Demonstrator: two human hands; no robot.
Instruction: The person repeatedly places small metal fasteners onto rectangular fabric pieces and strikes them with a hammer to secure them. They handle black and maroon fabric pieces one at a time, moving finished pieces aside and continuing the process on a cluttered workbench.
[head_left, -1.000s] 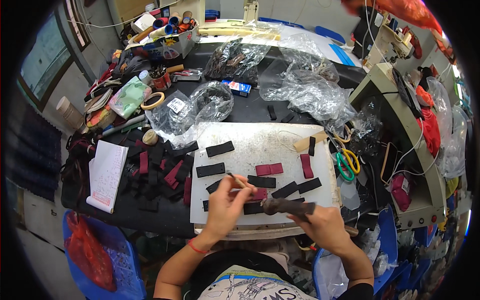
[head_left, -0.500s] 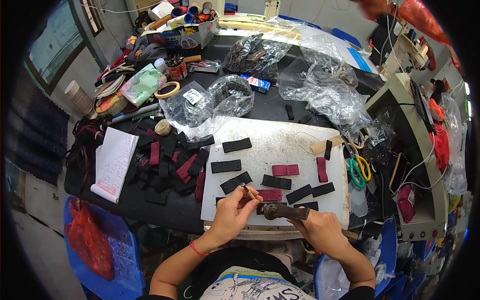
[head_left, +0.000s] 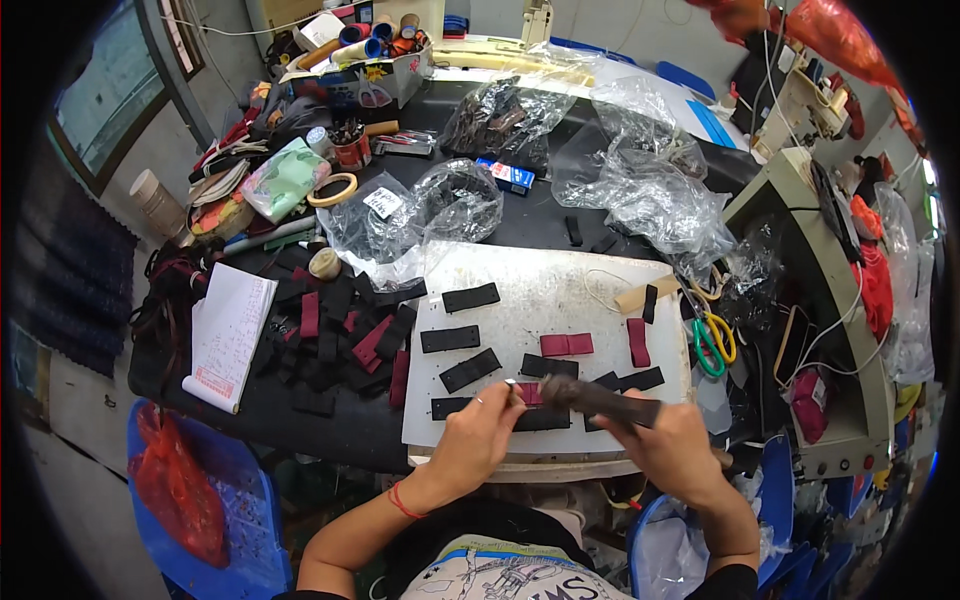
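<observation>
fingers [head_left: 487, 407] of the left hand [head_left: 470, 434] pinched tight on a slim rod [head_left: 513, 386], right by a maroon strip [head_left: 533, 394] on the white board [head_left: 540, 275]! right hand [head_left: 680, 450] wrapped round a hammer [head_left: 615, 404], its blurred dark head near the rod's tip, touching or not, can't tell. black strips [head_left: 470, 298] scattered across the board, a heap of black and maroon strips [head_left: 328, 345] to its left, open notebook [head_left: 230, 335] beyond, green-and-yellow-handled scissors [head_left: 715, 342] off to the right, clear bags [head_left: 670, 215] lying up behind.

The strips [head_left: 470, 298] are black or maroon, the board [head_left: 522, 275] speckled white, the scissor handles [head_left: 712, 370] green and yellow.
</observation>
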